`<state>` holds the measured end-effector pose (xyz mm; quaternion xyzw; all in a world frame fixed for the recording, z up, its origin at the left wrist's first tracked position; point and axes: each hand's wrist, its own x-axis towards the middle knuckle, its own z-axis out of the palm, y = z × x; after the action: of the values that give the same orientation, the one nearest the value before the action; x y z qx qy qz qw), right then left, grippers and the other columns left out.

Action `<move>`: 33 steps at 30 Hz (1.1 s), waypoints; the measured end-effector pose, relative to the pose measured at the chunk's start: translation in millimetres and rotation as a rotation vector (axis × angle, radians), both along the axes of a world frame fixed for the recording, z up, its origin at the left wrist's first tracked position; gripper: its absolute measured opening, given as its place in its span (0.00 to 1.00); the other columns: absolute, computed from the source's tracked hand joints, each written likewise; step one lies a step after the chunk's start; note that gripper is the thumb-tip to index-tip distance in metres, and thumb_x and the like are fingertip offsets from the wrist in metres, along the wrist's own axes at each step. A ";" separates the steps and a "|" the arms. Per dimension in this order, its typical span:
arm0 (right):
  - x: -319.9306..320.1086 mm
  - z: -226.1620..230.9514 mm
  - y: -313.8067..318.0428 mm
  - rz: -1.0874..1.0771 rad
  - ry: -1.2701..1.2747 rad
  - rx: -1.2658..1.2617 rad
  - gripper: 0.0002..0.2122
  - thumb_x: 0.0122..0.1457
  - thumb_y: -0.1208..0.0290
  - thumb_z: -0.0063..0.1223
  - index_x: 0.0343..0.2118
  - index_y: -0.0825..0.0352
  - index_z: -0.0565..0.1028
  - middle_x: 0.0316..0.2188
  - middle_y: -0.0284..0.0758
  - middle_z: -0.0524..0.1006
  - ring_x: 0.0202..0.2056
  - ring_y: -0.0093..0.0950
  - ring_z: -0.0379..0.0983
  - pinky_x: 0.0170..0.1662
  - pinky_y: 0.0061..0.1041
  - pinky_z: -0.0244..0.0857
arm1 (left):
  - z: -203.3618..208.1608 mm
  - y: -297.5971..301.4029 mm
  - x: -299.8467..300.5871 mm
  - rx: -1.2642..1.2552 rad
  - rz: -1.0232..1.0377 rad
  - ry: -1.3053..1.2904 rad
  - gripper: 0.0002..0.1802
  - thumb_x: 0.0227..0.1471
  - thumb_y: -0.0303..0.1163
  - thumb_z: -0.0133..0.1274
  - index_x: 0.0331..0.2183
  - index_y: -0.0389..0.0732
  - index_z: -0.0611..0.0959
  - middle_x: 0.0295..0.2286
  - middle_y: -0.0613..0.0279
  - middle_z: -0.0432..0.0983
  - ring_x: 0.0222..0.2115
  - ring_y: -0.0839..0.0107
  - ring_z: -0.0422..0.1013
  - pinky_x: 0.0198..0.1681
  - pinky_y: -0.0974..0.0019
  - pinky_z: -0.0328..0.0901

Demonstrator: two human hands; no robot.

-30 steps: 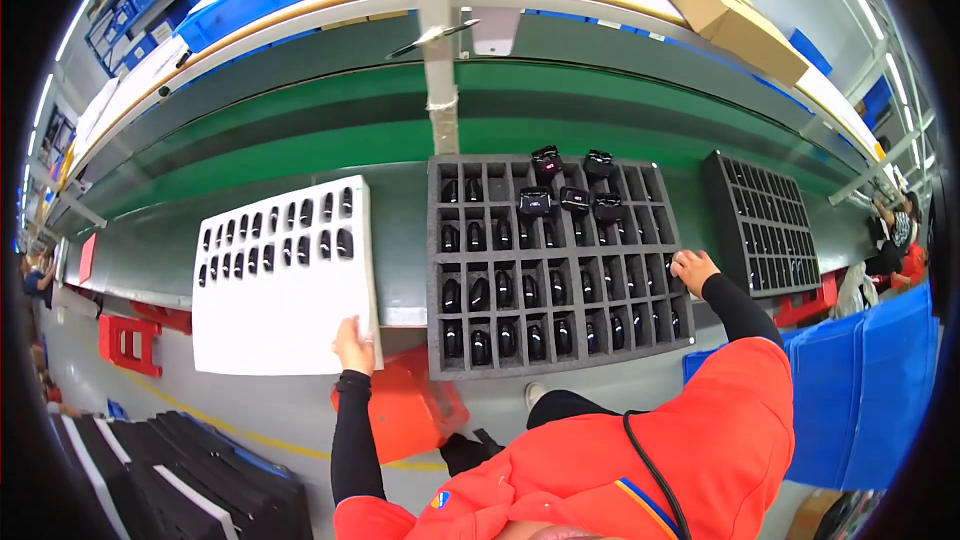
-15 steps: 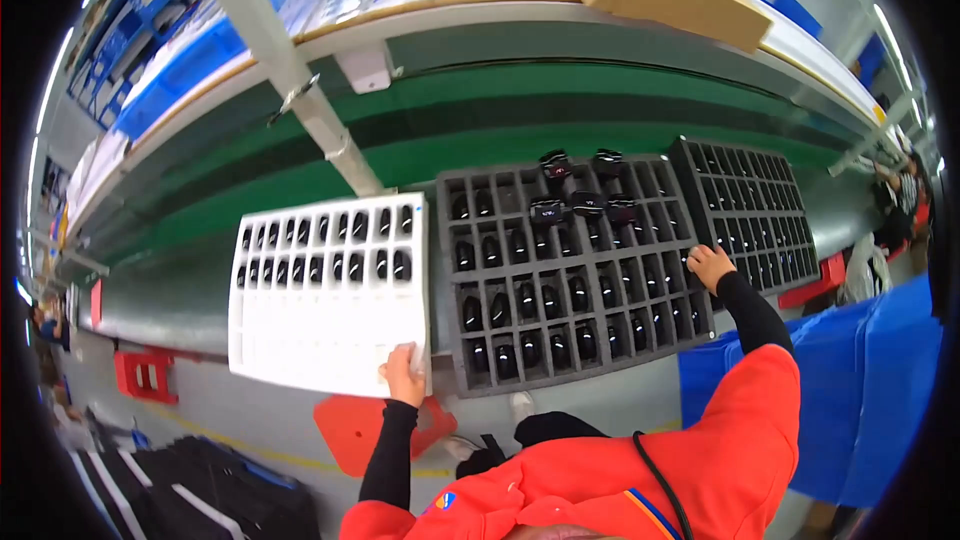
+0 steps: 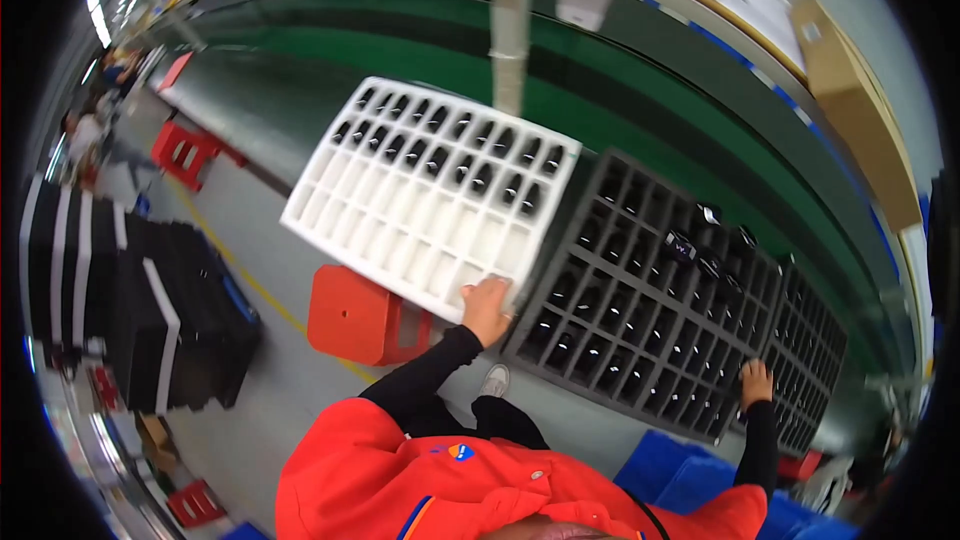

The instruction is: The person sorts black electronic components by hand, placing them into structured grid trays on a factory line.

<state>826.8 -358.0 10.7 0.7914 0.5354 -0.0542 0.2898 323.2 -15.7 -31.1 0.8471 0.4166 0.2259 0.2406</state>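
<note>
My left hand point(image 3: 487, 310) grips the near right corner of a white tray point(image 3: 400, 223), its fingers bent over the edge. The tray's two far rows hold glossy black oval pieces point(image 3: 437, 160); its nearer compartments show bare white. My right hand point(image 3: 757, 383) has its fingers curled over the near right part of a dark grey compartment tray point(image 3: 610, 391), where it borders a second dark tray point(image 3: 835, 360). Similar black pieces fill much of the grey tray. Several black items with small light markings point(image 3: 680, 246) lie on top of its far part.
The trays rest on a bench with a green surface point(image 3: 420, 50), crossed by an upright post point(image 3: 510, 30). A cardboard box point(image 3: 850, 90) is on the shelf above. A red stool point(image 3: 347, 315) stands below the white tray, and black cases point(image 3: 150, 300) are at left.
My view has turned, so the trays appear tilted and the white tray sits nearer the middle. My hands stay at the same tray edges.
</note>
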 end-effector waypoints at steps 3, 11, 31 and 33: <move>2.0 -24.1 -33.5 0.089 -0.144 0.027 0.12 0.52 0.70 0.40 0.41 0.61 0.67 0.44 0.34 0.65 0.50 0.33 0.59 0.49 0.38 0.57 | -1.7 -13.6 -20.4 -0.043 -0.088 0.038 0.27 0.40 0.35 0.56 0.45 0.41 0.70 0.35 0.54 0.69 0.40 0.60 0.64 0.42 0.59 0.51; -153.7 25.5 80.1 -0.047 0.300 0.502 0.11 0.45 0.75 0.52 0.34 0.69 0.70 0.39 0.43 0.68 0.44 0.42 0.63 0.45 0.37 0.60 | 3.4 -32.6 -184.1 -0.252 0.514 -0.473 0.11 0.48 0.27 0.52 0.36 0.36 0.76 0.26 0.58 0.74 0.27 0.72 0.71 0.31 0.69 0.66; -279.6 -61.2 119.3 -0.081 0.119 0.701 0.15 0.62 0.74 0.25 0.49 0.71 0.62 0.55 0.45 0.54 0.56 0.40 0.51 0.58 0.32 0.47 | -276.9 157.4 -472.2 -0.795 1.072 0.458 0.44 0.37 0.60 0.55 0.52 0.46 0.63 0.53 0.55 0.56 0.54 0.54 0.52 0.54 0.47 0.50; -276.6 -69.5 129.0 -0.058 0.095 0.669 0.15 0.62 0.73 0.27 0.50 0.70 0.62 0.55 0.45 0.54 0.56 0.41 0.52 0.57 0.32 0.48 | -281.0 164.7 -491.9 -0.748 1.118 0.470 0.46 0.35 0.61 0.56 0.52 0.45 0.64 0.52 0.54 0.58 0.53 0.54 0.54 0.53 0.47 0.50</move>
<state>550.2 -229.0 -58.7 0.8541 0.5139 0.0794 -0.0127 -168.7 149.0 -312.1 0.3937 0.8790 -0.0314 0.2670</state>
